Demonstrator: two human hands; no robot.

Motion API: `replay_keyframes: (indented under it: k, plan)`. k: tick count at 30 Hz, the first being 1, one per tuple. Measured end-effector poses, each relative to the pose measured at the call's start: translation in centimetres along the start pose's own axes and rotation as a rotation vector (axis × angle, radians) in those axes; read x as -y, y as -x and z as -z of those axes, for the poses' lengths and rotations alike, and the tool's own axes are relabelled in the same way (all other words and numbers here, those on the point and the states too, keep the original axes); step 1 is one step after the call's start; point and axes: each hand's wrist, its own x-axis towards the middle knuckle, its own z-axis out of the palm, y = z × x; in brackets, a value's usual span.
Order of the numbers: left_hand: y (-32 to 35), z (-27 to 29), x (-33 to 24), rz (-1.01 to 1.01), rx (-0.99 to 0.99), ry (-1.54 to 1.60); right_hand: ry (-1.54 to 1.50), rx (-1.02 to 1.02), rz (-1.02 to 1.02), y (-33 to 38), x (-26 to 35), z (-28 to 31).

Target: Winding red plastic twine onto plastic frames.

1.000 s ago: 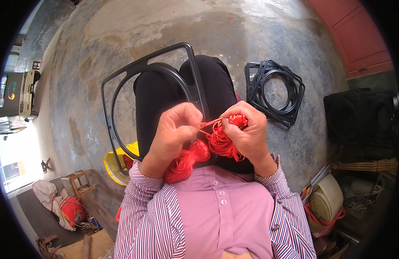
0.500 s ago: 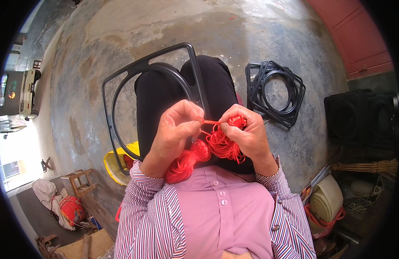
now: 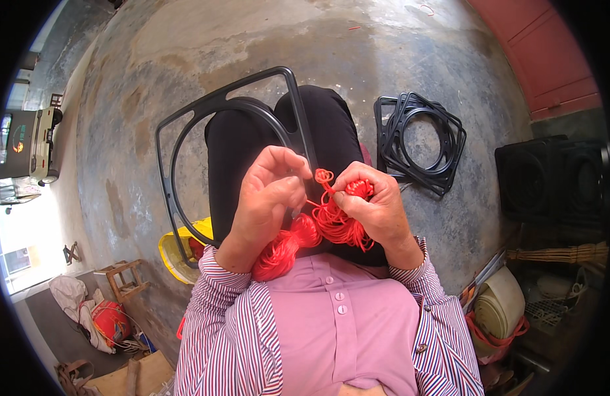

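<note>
While fingers pinch, red cord between

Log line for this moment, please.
left hand: pinching red cord | right hand: gripping cord bundle | black plastic frame: on lap | frame stack: on floor

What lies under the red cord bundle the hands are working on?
Under the red cord bundle are the person's black-clad lap and the black plastic frame resting across it. The left hand and right hand cover where the frame's bar passes beneath.
</note>
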Motion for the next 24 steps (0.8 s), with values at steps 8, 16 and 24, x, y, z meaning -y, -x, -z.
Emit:
replay_keyframes:
  k: [8, 16, 24]
  plan:
    - [0.25, -0.02, 0.06, 0.075, 0.007, -0.212, -0.022, -0.029, -0.035, 0.06, -0.19, 0.03]
    - [0.49, -0.67, 0.19, 0.015, -0.022, -0.349, 0.060, -0.004, 0.034, 0.02, -0.15, -0.02]
    - [0.48, 0.07, 0.25, -0.005, 0.006, -0.284, 0.107, -0.006, 0.058, -0.04, -0.17, 0.05]
